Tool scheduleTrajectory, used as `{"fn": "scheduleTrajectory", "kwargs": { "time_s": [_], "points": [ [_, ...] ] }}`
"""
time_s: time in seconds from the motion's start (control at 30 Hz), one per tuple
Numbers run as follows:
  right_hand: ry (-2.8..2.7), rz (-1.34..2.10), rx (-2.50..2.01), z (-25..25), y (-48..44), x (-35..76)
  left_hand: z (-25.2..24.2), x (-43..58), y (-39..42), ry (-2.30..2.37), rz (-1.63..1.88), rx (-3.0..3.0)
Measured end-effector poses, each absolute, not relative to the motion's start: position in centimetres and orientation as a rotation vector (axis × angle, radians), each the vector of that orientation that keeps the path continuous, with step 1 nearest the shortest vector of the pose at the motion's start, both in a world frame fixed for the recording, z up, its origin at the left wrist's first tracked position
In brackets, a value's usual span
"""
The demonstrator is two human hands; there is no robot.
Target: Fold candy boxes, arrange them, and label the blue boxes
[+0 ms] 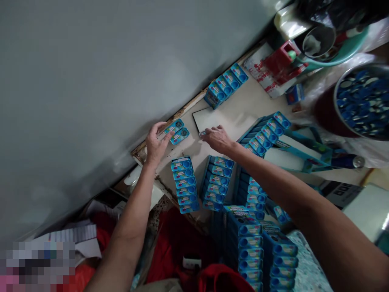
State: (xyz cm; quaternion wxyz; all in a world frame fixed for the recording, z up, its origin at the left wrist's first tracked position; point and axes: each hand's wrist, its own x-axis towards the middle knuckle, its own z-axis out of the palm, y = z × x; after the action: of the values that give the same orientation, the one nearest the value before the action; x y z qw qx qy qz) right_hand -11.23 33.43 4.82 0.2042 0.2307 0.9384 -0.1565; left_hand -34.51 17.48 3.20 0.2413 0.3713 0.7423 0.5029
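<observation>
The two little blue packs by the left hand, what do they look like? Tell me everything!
The two little blue packs are flat, bright blue rectangles, glossy-looking, each with a white printed label and a dark round spot at one end. They lie side by side, flat on the pale tabletop, near its edge by the grey wall. The left hand touches their near ends. The print is too small to read.

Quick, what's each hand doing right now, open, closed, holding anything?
Left hand: closed on a blue pack.
Right hand: open, palm down, fingertips on the white card.
</observation>
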Motion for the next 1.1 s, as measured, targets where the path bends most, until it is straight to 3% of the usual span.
{"fn": "scheduleTrajectory", "kwargs": {
  "time_s": [0.1,0.3,0.4,0.57,0.73,0.9,1.1],
  "points": [
    [2.662,-0.607,0.866,6.3,33.6,-10.4,3.7,-35.3,17.7,2.012,1.378,0.985],
    [2.626,-1.182,1.923,7.1,31.4,-4.1,2.3,-36.0,17.4,1.964,1.363,0.871],
    [2.633,-1.177,2.158,7.7,29.5,-2.8,1.5,-35.9,18.5,1.901,1.279,0.9],
    [2.79,-0.883,1.89,9.4,30.7,-4.6,0.6,-36.1,20.5,1.825,1.215,0.901],
    [2.632,-0.634,1.468,6.4,34.4,-5.3,0.8,-36.4,20.8,1.824,1.229,0.836],
    [2.393,-0.689,1.509,3.1,35.9,-6.0,1.7,-36.1,20.4,1.929,1.178,0.956],
    [2.313,-0.717,1.47,3.1,37.2,-7.7,3.8,-36.3,19.9,2.051,1.154,1.065]
  ]
}}
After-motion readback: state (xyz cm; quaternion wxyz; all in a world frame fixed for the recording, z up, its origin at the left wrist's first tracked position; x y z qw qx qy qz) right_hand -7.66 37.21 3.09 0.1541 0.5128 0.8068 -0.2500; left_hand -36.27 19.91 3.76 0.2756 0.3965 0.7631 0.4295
